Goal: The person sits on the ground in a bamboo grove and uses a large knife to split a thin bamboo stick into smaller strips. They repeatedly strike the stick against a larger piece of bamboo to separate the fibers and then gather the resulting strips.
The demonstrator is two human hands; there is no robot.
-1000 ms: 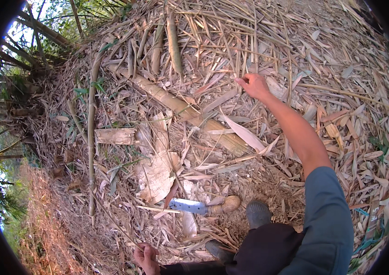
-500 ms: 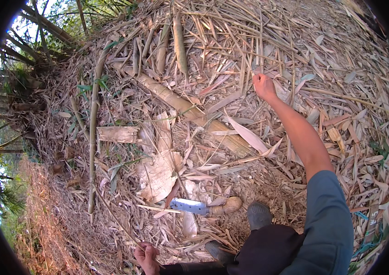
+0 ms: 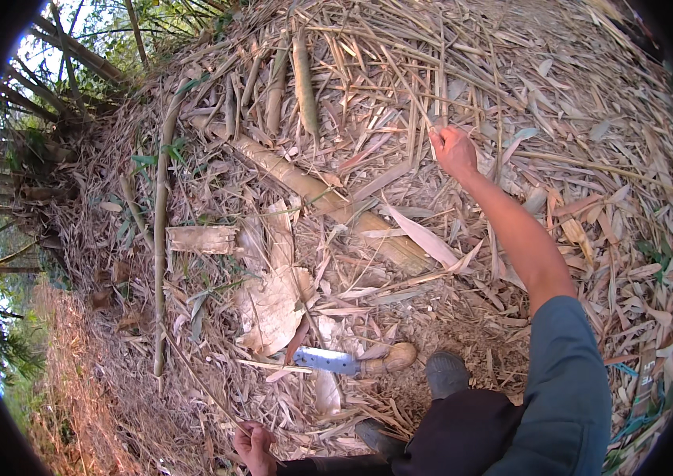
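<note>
My right hand [image 3: 454,151] is stretched far out over a heap of dry bamboo litter, its fingers closed around a thin dry bamboo stalk [image 3: 437,87] that runs away from me. My left hand [image 3: 254,445] is low at the bottom edge, its fingers curled around what looks like a thin dry stem [image 3: 193,373]. A short knife [image 3: 346,362] with a blue-grey blade and a rounded wooden handle lies on the ground between the hands, in front of my boot [image 3: 447,373]; neither hand touches it.
A thick pale bamboo culm [image 3: 328,202] lies diagonally across the heap, with broad dry sheaths [image 3: 273,297] beside it. A slim curved stem [image 3: 160,222] stands at the left. Standing bamboo [image 3: 74,55] rises at the upper left. The ground falls away to the left.
My right hand has moved slightly to the right and its fingers have closed on the thin stalk. The left hand and the knife have stayed put.
</note>
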